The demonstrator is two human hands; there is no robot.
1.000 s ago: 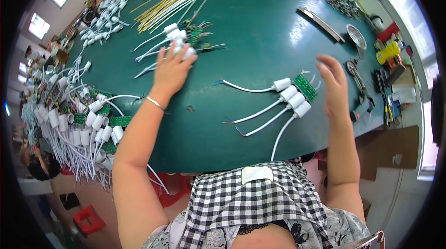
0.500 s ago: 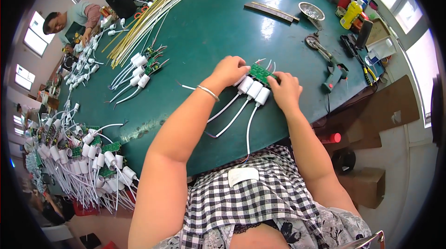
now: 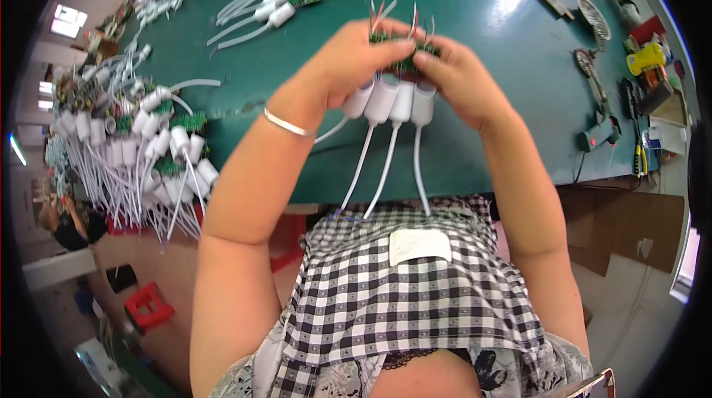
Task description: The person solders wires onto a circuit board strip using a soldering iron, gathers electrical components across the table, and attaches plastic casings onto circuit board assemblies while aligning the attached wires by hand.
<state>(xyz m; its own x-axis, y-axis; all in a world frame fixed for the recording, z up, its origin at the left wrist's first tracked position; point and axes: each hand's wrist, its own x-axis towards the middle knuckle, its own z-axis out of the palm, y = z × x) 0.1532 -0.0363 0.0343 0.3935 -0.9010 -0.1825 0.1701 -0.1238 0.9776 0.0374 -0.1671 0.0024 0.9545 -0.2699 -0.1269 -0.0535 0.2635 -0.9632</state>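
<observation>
Green board (image 3: 403, 66) pinched, twelve o'clock from the checked apron (image 3: 415, 294)!
Left hand (image 3: 352, 57), grip pinching the nine-o'clock end; right hand (image 3: 458, 77), grip pinching three. Likely light, stiff: hold edges, sparing fragile-looking wires (image 3: 415, 18) at twelve.

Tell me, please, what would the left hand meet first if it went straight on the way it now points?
Most likely the right hand: the left hand points toward it across the green circuit board that both hold, though exact depth is unclear.
</observation>
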